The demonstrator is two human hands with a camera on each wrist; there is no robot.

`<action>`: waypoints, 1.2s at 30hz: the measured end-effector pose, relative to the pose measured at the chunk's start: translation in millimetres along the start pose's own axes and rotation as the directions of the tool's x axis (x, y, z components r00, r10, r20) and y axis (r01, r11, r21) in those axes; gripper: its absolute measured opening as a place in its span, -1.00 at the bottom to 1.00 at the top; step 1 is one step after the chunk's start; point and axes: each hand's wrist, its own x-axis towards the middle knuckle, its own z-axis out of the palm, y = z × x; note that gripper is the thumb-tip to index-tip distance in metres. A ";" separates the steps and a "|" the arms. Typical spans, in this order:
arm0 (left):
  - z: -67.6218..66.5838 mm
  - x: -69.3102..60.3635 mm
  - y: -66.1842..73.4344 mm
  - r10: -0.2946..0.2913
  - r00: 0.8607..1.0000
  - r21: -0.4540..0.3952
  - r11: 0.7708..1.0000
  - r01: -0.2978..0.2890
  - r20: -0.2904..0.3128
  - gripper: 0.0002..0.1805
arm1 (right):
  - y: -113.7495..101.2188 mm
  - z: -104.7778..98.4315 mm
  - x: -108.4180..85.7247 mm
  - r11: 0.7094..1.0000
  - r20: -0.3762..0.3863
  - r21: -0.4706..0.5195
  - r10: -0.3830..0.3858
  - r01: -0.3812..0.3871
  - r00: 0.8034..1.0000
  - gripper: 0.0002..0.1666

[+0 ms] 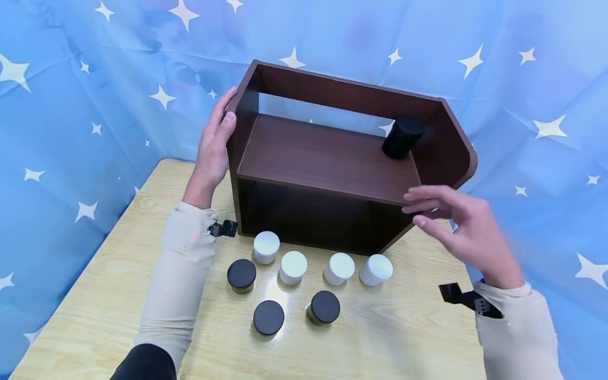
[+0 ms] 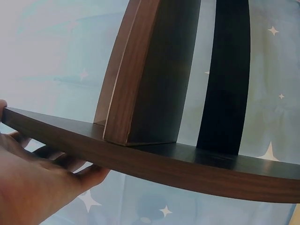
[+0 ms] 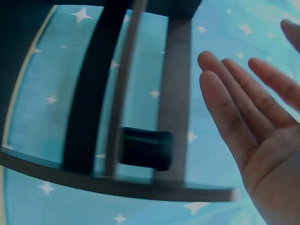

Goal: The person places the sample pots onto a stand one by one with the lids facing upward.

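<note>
A dark brown two-tier shelf [image 1: 328, 153] stands on the table. My left hand [image 1: 214, 145] grips its left side panel [image 2: 187, 176], with the thumb at the panel's edge and the other fingers along the outer face. Near the front right corner of the middle board, my right hand [image 1: 467, 227] holds nothing, its fingers extended. A black cylindrical jar [image 1: 402, 138] stands on that board at the right end; the right wrist view also shows this jar [image 3: 146, 148].
In front of the shelf stands a row of several white jars [image 1: 293, 266]. Three black-lidded jars are nearer: one at left [image 1: 241, 274], one in front [image 1: 268, 317] and one at right [image 1: 324, 307]. Behind the wooden table [image 1: 389, 338] hangs a blue star-patterned curtain [image 1: 142, 63].
</note>
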 end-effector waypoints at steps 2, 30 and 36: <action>0.4 0.8 -0.9 -0.001 1.000 0.000 1.000 0.001 0.002 -0.40 | 6.6 8.4 -7.8 0.999 -0.009 0.031 -0.018 0.018 1.000 -0.39; 1.9 -1.2 2.5 0.011 1.000 -0.002 1.000 -0.011 0.003 -0.42 | 87.0 112.5 -84.6 0.939 -0.079 0.171 0.313 -0.297 0.946 -0.44; 1.1 -2.0 1.6 0.003 1.000 0.016 1.000 -0.003 -0.001 -0.42 | 103.0 125.2 -97.5 0.914 -0.065 0.101 0.399 -0.392 0.914 -0.50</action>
